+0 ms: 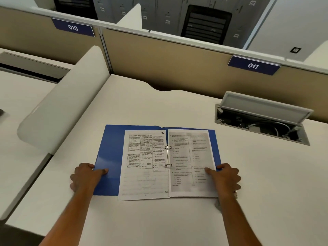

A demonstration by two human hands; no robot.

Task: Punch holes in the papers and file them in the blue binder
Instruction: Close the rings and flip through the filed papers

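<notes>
The blue binder [109, 151] lies open flat on the white desk in front of me. Printed papers sit on both sides of its two metal rings [168, 156]: a left page [143, 166] and a right page [190, 162]. My left hand [85, 176] grips the binder's left cover edge, thumb on top of the blue cover. My right hand [224, 176] holds the right cover edge, its thumb pressing on the right page. No hole punch is in view.
An open cable hatch [262, 121] with wires is sunk into the desk at the back right. A white rounded divider [62, 110] stands to the left. A beige partition [159, 63] with signs 010 and 011 closes off the back.
</notes>
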